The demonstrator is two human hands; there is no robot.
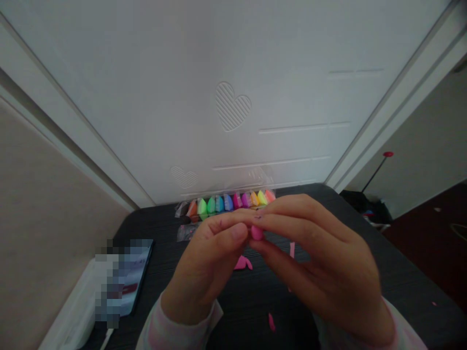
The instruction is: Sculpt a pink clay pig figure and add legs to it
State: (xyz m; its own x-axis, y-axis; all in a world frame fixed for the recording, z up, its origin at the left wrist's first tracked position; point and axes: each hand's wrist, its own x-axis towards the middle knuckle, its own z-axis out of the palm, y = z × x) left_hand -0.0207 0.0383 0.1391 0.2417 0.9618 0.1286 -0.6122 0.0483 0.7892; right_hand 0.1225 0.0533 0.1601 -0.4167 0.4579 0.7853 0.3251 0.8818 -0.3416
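Pink clay [257,233], mid-frame, is pinched by the right hand [328,253] (the left hand's [213,255] grip cannot be told); shaping seems underway, light pressure needed next.

A small lump of clay [257,233], bright pink, smooth and rounded on its visible side, sits just right of and below the middle of the frame. It is held up above the counter [241,304], between the right hand's [324,262] fingers over it and thumb under it. The left thumb tip is just beside its left edge; fingers hide its top.
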